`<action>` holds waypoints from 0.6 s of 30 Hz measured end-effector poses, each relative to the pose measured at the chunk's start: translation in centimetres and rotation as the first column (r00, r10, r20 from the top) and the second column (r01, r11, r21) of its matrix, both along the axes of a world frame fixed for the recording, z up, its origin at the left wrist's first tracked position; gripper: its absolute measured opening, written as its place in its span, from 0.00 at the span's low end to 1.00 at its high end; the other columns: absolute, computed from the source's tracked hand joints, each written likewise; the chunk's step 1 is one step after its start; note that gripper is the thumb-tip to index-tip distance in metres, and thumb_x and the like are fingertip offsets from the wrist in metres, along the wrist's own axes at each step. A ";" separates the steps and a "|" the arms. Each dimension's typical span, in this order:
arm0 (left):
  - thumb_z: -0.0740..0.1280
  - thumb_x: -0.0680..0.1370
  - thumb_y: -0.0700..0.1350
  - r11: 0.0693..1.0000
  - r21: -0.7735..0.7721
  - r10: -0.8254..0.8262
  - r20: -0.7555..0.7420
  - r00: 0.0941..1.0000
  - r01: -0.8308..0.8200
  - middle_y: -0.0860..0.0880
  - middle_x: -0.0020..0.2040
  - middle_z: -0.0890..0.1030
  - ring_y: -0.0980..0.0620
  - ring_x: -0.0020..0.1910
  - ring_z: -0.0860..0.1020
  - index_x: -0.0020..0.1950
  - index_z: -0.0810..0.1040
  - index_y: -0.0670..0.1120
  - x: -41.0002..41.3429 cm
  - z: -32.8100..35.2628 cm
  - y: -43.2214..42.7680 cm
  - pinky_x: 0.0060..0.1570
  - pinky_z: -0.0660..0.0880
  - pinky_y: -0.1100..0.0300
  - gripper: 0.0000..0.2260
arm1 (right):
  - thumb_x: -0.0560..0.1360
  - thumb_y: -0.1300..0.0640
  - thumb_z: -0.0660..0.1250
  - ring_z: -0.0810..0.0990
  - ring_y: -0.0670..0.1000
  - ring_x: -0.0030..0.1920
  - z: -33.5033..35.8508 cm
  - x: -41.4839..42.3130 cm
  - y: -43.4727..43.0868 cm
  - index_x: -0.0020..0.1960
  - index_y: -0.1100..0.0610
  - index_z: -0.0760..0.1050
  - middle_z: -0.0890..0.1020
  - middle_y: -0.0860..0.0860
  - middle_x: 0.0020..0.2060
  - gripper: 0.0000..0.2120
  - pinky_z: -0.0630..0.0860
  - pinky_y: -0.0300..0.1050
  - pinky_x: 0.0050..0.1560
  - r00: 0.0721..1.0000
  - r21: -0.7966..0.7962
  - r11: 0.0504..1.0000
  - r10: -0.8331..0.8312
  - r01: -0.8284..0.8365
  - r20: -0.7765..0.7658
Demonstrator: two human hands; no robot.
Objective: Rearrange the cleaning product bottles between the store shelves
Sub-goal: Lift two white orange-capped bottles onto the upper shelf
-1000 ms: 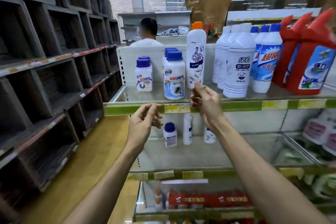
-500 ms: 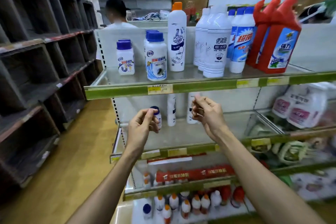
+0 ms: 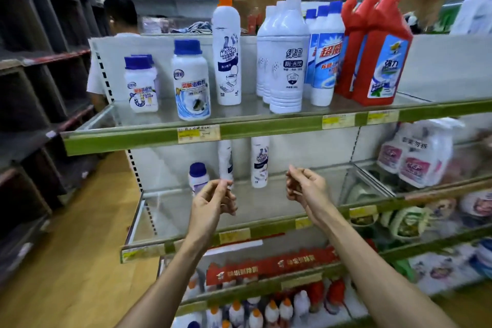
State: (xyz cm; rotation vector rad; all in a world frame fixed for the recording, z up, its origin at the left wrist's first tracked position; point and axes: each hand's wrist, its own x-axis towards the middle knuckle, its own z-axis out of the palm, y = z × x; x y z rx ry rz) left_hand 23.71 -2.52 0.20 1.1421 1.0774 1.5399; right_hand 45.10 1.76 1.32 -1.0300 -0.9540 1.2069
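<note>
Both hands hang in front of the second shelf (image 3: 266, 229), empty, fingers loosely curled: left hand (image 3: 213, 201), right hand (image 3: 306, 186). Three bottles (image 3: 259, 161) stand near that shelf's back left corner; more bottles line the top shelf (image 3: 143, 138).

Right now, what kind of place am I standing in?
Most likely a shop's cleaning aisle: shelves with price tags on their edges, and rows of matching bottles facing out.
</note>
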 end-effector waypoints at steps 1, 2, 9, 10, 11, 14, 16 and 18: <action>0.62 0.82 0.44 1.000 0.002 0.006 -0.009 1.000 -0.006 0.45 0.35 0.79 0.49 0.32 0.78 0.52 0.81 0.40 0.0 -0.6 0.8 0.33 0.77 0.56 0.10 | 0.78 0.55 0.70 0.73 0.50 0.29 -0.7 0.1 1.0 0.40 0.57 0.80 0.79 0.51 0.29 0.10 0.69 0.44 0.33 1.000 -0.006 1.000 0.003 -0.003 0.009; 0.62 0.83 0.43 1.000 0.012 0.011 -0.019 1.000 -0.011 0.45 0.35 0.79 0.49 0.32 0.78 0.52 0.81 0.40 0.0 -1.4 1.9 0.33 0.77 0.56 0.10 | 0.78 0.55 0.70 0.73 0.50 0.29 -1.7 0.2 2.3 0.38 0.55 0.80 0.79 0.51 0.29 0.11 0.69 0.45 0.33 1.000 -0.006 1.000 0.011 -0.010 0.009; 0.65 0.81 0.45 0.981 0.063 0.192 -0.155 0.969 -0.185 0.48 0.47 0.83 0.46 0.47 0.81 0.59 0.79 0.44 -0.5 -8.2 13.4 0.50 0.80 0.51 0.09 | 0.79 0.55 0.69 0.76 0.47 0.31 -8.8 0.8 12.7 0.45 0.56 0.77 0.81 0.51 0.35 0.07 0.71 0.42 0.33 0.996 0.060 0.998 0.016 -0.022 0.093; 0.66 0.81 0.47 0.977 0.071 0.212 -0.196 0.958 -0.202 0.49 0.52 0.83 0.48 0.53 0.81 0.62 0.77 0.47 -0.6 -9.0 15.1 0.57 0.78 0.50 0.11 | 0.79 0.54 0.69 0.77 0.47 0.34 -9.6 0.9 14.2 0.47 0.56 0.77 0.81 0.51 0.38 0.06 0.73 0.42 0.35 0.994 0.073 0.997 0.007 -0.016 0.112; 0.67 0.80 0.48 0.972 0.094 0.233 -0.228 0.945 -0.217 0.49 0.56 0.81 0.49 0.57 0.80 0.64 0.76 0.48 -0.5 -9.5 16.7 0.61 0.76 0.50 0.13 | 0.79 0.53 0.69 0.78 0.47 0.37 -10.0 0.9 15.6 0.50 0.55 0.77 0.82 0.51 0.42 0.06 0.74 0.43 0.38 0.991 0.089 0.996 -0.003 -0.009 0.134; 0.71 0.78 0.48 0.940 0.178 0.328 -0.238 0.914 -0.291 0.48 0.61 0.78 0.51 0.58 0.78 0.66 0.72 0.51 0.0 -10.0 20.6 0.62 0.74 0.53 0.18 | 0.78 0.49 0.70 0.80 0.47 0.47 -11.2 0.5 19.7 0.60 0.54 0.75 0.81 0.51 0.52 0.13 0.76 0.43 0.46 0.979 0.123 0.992 -0.026 0.000 0.203; 0.71 0.76 0.48 0.932 0.209 0.343 -0.246 0.907 -0.296 0.49 0.58 0.80 0.54 0.53 0.80 0.60 0.73 0.59 0.2 -10.2 22.6 0.56 0.76 0.55 0.15 | 0.78 0.50 0.70 0.80 0.44 0.48 -11.5 -0.1 21.8 0.64 0.54 0.72 0.81 0.49 0.52 0.18 0.76 0.39 0.45 0.977 0.138 0.990 -0.009 -0.020 0.212; 0.71 0.75 0.53 0.908 0.249 0.404 -0.310 0.860 -0.337 0.52 0.51 0.83 0.51 0.49 0.81 0.53 0.74 0.63 0.3 -10.5 24.5 0.52 0.79 0.50 0.10 | 0.78 0.52 0.71 0.81 0.43 0.49 -11.7 -0.8 23.5 0.66 0.54 0.71 0.81 0.48 0.53 0.19 0.76 0.35 0.42 0.980 0.141 0.988 0.033 -0.062 0.196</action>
